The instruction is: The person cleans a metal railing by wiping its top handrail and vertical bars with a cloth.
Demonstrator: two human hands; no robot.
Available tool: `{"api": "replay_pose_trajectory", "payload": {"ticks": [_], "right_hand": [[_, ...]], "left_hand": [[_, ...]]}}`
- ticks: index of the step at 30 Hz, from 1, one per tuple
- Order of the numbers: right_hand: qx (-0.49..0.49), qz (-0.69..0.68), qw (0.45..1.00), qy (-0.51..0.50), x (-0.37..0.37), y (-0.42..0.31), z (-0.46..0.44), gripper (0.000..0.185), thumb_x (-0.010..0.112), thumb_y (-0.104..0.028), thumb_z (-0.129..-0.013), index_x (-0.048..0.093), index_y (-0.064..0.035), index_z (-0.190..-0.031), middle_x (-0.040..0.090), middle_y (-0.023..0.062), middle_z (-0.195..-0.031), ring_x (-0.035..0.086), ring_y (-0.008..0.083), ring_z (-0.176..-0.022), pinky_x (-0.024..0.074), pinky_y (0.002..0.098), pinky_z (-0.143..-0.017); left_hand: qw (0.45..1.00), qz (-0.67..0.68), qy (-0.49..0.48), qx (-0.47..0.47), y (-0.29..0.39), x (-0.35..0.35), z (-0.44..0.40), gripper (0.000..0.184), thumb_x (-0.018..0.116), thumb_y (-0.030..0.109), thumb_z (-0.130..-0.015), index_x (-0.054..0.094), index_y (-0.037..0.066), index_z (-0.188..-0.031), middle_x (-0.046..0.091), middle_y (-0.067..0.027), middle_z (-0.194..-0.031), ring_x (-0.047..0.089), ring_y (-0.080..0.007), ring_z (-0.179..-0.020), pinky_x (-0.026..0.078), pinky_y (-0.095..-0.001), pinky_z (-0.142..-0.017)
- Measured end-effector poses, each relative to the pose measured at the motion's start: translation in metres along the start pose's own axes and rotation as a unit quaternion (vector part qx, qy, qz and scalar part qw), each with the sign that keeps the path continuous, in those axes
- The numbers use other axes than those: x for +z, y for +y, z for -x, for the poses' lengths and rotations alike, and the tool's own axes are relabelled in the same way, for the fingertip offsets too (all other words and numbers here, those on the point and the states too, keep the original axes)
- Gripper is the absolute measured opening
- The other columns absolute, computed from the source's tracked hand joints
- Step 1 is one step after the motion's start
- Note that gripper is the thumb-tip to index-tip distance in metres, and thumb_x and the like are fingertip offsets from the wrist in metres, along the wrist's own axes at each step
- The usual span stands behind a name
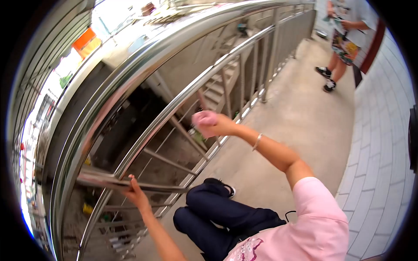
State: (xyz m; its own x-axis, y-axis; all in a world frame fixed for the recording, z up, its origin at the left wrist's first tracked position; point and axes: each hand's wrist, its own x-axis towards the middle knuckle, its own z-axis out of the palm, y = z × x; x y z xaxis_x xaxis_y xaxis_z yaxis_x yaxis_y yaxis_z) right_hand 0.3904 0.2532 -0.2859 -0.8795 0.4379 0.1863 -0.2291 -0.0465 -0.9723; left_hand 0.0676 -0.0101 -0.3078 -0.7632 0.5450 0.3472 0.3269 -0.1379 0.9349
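Observation:
My right hand [222,125] is closed around a bunched pink cloth [203,122], held beside the thin upright bars of a shiny metal railing [172,106]. Lower left, my left hand [137,196] grips a thicker railing post [159,187], its thumb or fingertip showing over the upper side. Part of that hand is hidden by the post. Whether the cloth touches a bar I cannot tell.
My bent legs in dark trousers [235,211] are low by the railing's foot. A person [348,35] stands farther along the concrete walkway [300,113], hands on something small. A white tiled wall [379,152] runs along the right. Stairs [216,89] show below, beyond the bars.

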Motion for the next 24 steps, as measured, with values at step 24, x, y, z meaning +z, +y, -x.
{"api": "replay_pose_trajectory", "payload": {"ticks": [24], "right_hand": [[-0.011,0.32,0.862,0.394,0.081,0.124,-0.054,0.026,0.062,-0.027,-0.083,0.062,-0.003,-0.092,0.066,0.0156,-0.087,0.065,0.0326,-0.08,0.0518,0.0403,-0.071]], "left_hand": [[0.998,0.008,-0.029,0.049,-0.02,-0.007,0.0,0.045,0.057,0.015,-0.098,0.036,0.0,-0.134,0.059,-0.0128,-0.124,0.057,-0.0209,-0.115,0.041,-0.0357,-0.105]]}}
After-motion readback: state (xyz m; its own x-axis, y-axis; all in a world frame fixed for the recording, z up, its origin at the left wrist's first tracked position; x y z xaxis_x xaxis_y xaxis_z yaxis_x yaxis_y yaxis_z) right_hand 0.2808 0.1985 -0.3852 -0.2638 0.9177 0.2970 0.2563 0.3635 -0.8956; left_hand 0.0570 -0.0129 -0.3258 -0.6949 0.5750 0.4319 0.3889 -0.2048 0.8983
